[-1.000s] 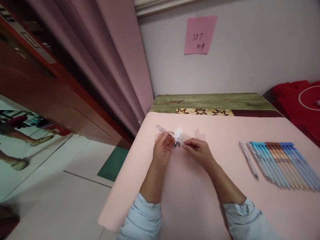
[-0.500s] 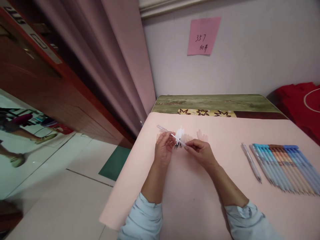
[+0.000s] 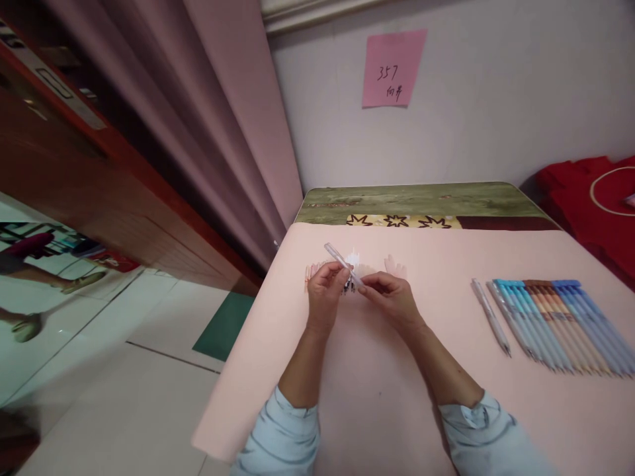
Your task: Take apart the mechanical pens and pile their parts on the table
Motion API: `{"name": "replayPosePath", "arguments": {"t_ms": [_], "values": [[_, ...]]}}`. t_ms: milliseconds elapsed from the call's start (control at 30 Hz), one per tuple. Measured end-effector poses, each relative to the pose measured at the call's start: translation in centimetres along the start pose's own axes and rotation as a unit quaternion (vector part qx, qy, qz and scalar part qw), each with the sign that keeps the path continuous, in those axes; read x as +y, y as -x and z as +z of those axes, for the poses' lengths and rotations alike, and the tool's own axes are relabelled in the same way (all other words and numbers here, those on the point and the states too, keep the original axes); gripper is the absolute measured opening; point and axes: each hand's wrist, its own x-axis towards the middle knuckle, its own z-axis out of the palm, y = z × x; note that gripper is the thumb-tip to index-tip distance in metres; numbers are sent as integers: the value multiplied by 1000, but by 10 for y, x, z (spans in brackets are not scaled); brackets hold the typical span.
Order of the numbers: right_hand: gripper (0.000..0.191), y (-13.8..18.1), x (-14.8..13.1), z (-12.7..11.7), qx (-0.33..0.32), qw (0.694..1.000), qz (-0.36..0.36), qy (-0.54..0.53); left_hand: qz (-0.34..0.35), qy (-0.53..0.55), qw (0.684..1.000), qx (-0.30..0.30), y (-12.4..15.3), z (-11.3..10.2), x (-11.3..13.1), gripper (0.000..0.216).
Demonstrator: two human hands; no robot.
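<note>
Both hands meet over the pink table cover, with a translucent pen barrel (image 3: 335,252) slanting between them. My left hand (image 3: 325,294) pinches the barrel around its middle. The fingers of my right hand (image 3: 394,297) are closed on its lower right end. Just beyond the fingers lies a bunch of white pen refills (image 3: 354,259) with dark tips, partly covered by the hands. Small pinkish clear parts (image 3: 311,270) lie behind my left hand, too small to make out. More pale clear pieces (image 3: 395,266) sit beyond my right hand.
To the right, a row of pens (image 3: 560,324) with turquoise, brown and blue tops lies on the pink cover (image 3: 381,410). One pale pen (image 3: 491,317) lies beside the row. Red cloth (image 3: 580,198) is at the far right. A wooden door (image 3: 124,198) and another person's legs (image 3: 34,264) are at left.
The two hands have come closer together, and the white stick seen between them now shows less outside the barrel. The view has shifted slightly to the right.
</note>
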Motion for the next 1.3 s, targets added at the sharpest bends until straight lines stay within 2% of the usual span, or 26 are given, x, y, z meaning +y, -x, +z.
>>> {"name": "replayPosePath", "arguments": {"t_ms": [167, 267, 400, 500, 733, 900, 1100, 1200, 1300], "values": [[21, 0, -1, -2, -9, 999, -13, 31, -37, 67, 996, 41, -2, 0, 0, 32], [20, -1, -2, -1, 17, 996, -33, 78, -62, 87, 992, 68, -4, -1, -3, 31], [20, -2, -6, 0, 76, 992, -30, 92, -80, 96, 990, 60, -3, 0, -6, 29], [19, -3, -9, 1, 97, 992, -12, 74, -95, 110, 988, 54, -2, 3, -7, 28], [20, -2, -8, 1, 75, 997, 16, 30, -114, 147, 981, 50, 0, 9, -9, 30], [24, -1, -7, -1, 61, 997, 18, 50, -123, 136, 982, 45, 1, 10, -11, 33], [45, 0, -1, -6, 54, 992, 22, 108, -119, 136, 983, 41, 3, 13, -12, 35], [30, -1, 0, -3, 44, 996, 13, 78, -115, 136, 983, 55, 2, 12, -12, 34], [37, -2, -1, -1, 38, 999, -1, 29, -111, 144, 981, 68, 1, 10, -12, 32]]}}
